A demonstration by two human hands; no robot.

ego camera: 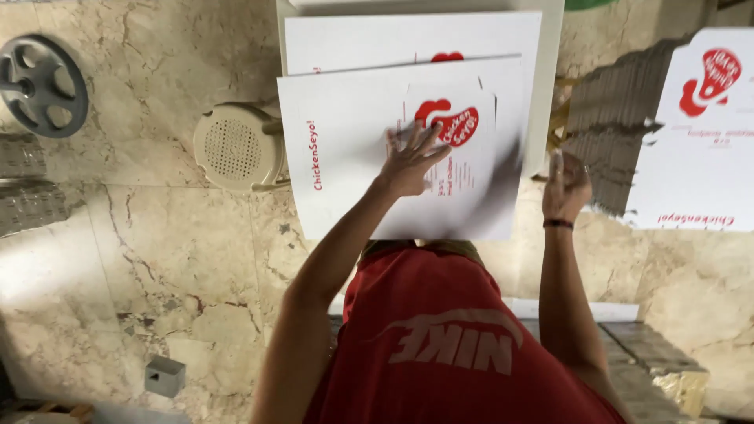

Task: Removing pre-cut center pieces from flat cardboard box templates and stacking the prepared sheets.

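My left hand [408, 161] lies flat with fingers spread on the top white flat cardboard box blank [353, 180], which carries a red logo print. That blank lies skewed on a second white blank [361, 43] on a pale table [550, 78]. My right hand [565, 184], with a dark wristband, is at the blank's right edge, which is blurred by motion. Whether it grips the edge is unclear. My red shirt fills the bottom of the view.
A tall fanned stack of the same flat blanks [691, 133] stands to the right, its grey cardboard edges [613, 118] showing. On the marble floor to the left are a beige round perforated stool [236, 148], a grey wheel [39, 85] and a small grey block [165, 375].
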